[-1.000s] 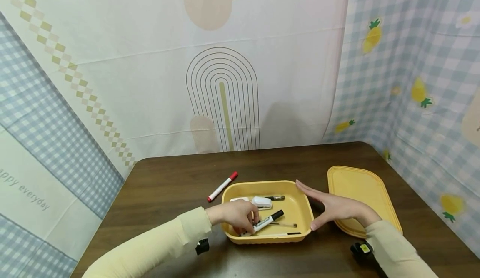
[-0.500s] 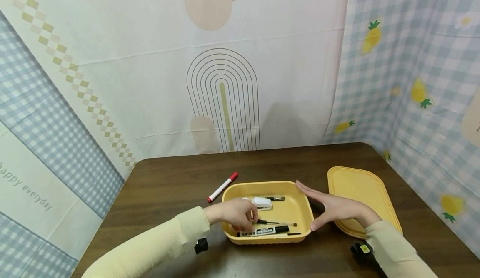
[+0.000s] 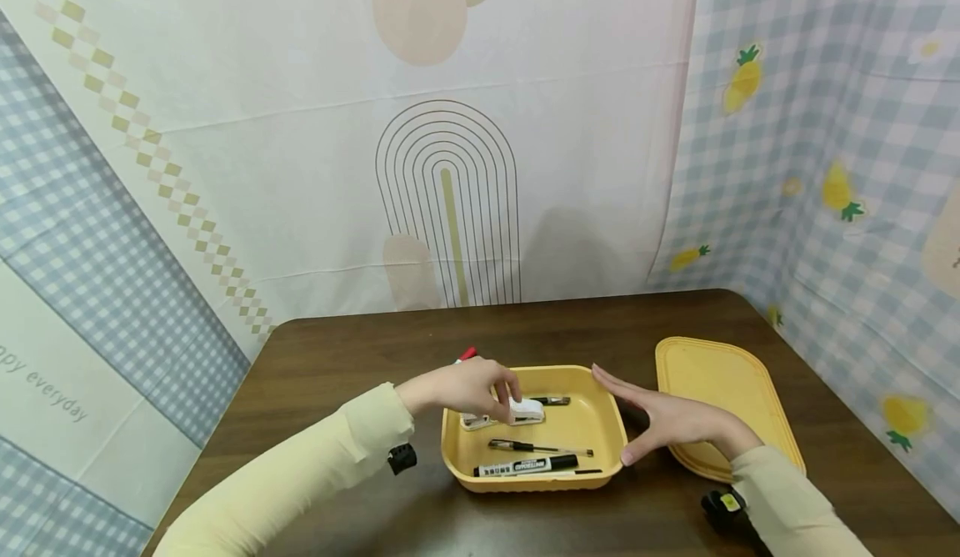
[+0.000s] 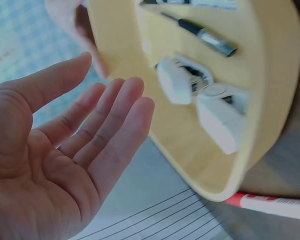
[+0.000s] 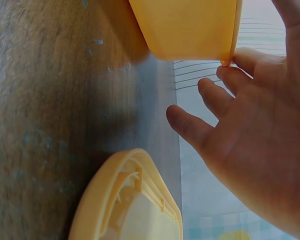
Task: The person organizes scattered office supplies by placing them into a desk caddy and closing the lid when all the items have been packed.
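My left hand point(image 3: 471, 386) hovers over the left part of a yellow plastic box point(image 3: 592, 428), fingers loosely bent and holding nothing. Below it lie a white stapler point(image 3: 528, 410) and a second white object point(image 4: 220, 117) beside it. A black whiteboard marker point(image 3: 528, 464) lies along the near wall inside the box. Behind that is a clear pen with a black grip point(image 3: 540, 447). My right hand point(image 3: 667, 418) spans the box's right end, thumb at the near corner and index finger at the far one, its fingers extended in the right wrist view.
The yellow lid point(image 3: 723, 390) lies on the brown table point(image 3: 352, 357) to the right, under my right forearm. A red-capped marker point(image 4: 272, 204) lies outside the box, mostly hidden by my left hand in the head view. A patterned cloth point(image 3: 315, 165) hangs behind the table.
My left hand has let go of the whiteboard marker, which now lies straight along the near wall, and has risen up and away toward the staplers' side. The right hand has stayed in place.
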The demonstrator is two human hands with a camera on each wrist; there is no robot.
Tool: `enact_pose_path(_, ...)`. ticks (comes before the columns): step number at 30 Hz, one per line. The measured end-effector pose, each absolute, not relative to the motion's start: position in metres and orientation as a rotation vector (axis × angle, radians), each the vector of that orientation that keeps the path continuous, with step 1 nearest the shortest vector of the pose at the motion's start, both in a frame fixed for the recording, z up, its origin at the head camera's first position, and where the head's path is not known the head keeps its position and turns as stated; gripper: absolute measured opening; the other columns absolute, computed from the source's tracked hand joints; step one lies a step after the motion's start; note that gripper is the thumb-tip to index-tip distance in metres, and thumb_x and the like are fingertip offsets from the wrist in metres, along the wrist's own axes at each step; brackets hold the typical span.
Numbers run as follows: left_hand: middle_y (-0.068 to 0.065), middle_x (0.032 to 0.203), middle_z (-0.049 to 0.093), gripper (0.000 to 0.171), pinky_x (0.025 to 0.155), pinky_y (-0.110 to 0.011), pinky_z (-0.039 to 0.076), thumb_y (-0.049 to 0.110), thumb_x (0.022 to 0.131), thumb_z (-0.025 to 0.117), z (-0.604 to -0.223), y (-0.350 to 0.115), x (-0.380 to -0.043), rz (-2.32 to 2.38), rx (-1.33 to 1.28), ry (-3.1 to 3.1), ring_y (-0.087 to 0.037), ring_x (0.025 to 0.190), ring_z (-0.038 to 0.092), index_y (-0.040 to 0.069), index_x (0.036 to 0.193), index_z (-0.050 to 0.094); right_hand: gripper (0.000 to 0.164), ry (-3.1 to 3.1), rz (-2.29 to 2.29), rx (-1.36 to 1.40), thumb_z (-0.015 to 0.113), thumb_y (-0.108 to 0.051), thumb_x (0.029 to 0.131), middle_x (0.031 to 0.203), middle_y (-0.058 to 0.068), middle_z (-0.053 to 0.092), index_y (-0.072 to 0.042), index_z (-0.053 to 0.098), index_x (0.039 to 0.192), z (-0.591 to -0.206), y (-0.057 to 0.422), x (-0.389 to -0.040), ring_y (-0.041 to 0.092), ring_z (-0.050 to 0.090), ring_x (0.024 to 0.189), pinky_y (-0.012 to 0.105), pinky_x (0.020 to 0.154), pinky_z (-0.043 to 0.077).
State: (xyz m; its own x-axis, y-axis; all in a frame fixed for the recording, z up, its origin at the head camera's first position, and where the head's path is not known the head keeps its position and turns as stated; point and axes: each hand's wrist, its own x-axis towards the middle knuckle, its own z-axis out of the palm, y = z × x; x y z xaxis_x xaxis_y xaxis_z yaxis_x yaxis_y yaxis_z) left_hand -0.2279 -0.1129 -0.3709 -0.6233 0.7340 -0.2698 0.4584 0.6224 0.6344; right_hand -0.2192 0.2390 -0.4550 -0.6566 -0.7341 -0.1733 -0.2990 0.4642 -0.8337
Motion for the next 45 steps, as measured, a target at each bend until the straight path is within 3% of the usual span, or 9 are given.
enact_pose_path(5,0.007,0.093,0.07,0.02,0.07,-0.025,0.053,0.018,0.092,0.075,-0.355,-0.114,-0.232,0.7,0.958,2.375,-0.007,0.078,0.065,0.014,0.11,0.07,0.114,2.2,-1.103,-0.853,0.083,-0.022,0.085,0.168,0.005,-0.005,-0.023,0.0,0.164,-0.456,0.239,-0.22,0.041,0.002,0.151,0.073,0.11,0.017)
enact_pose_path(8,0.009,0.094,0.07,0.019,0.072,-0.026,0.054,0.02,0.093,0.075,-0.349,-0.116,-0.234,0.696,0.964,2.393,-0.005,0.08,0.064,0.018,0.111,0.07,0.114,2.202,-1.104,-0.853,0.083,-0.023,0.085,0.168,0.005,-0.004,-0.024,0.0,0.164,-0.456,0.239,-0.22,0.041,0.002,0.151,0.073,0.11,0.018)
enact_pose_path(12,0.009,0.093,0.07,0.019,0.074,-0.027,0.053,0.02,0.092,0.075,-0.345,-0.118,-0.238,0.723,0.979,2.426,-0.007,0.084,0.064,0.017,0.111,0.071,0.114,2.208,-1.103,-0.859,0.083,-0.022,0.085,0.168,0.006,-0.004,-0.023,0.001,0.164,-0.457,0.239,-0.22,0.041,0.003,0.151,0.073,0.11,0.018)
enact_pose_path(19,0.008,0.1,0.071,0.022,0.083,-0.03,0.054,0.023,0.093,0.074,-0.324,-0.132,-0.255,0.87,0.944,2.532,-0.009,0.092,0.065,0.015,0.113,0.071,0.113,2.197,-1.107,-0.874,0.082,-0.022,0.085,0.168,0.004,-0.005,-0.031,0.001,0.163,-0.456,0.239,-0.22,0.041,0.002,0.151,0.074,0.11,0.017)
enact_pose_path(33,-0.007,0.11,0.07,0.027,0.085,-0.039,0.055,0.017,0.093,0.073,-0.274,-0.178,-0.275,1.259,0.815,2.719,-0.023,0.096,0.068,0.007,0.118,0.069,0.113,2.205,-1.113,-0.868,0.083,-0.023,0.085,0.168,0.004,-0.005,-0.024,0.001,0.164,-0.458,0.236,-0.219,0.04,0.001,0.151,0.073,0.11,0.016)
enact_pose_path(45,-0.013,0.119,0.068,0.03,0.088,-0.042,0.055,0.019,0.094,0.074,-0.277,-0.189,-0.279,1.366,0.714,2.762,-0.026,0.104,0.067,0.008,0.121,0.069,0.113,2.208,-1.115,-0.871,0.082,-0.022,0.085,0.168,0.004,-0.005,-0.033,0.001,0.162,-0.457,0.235,-0.218,0.041,0.002,0.151,0.074,0.11,0.017)
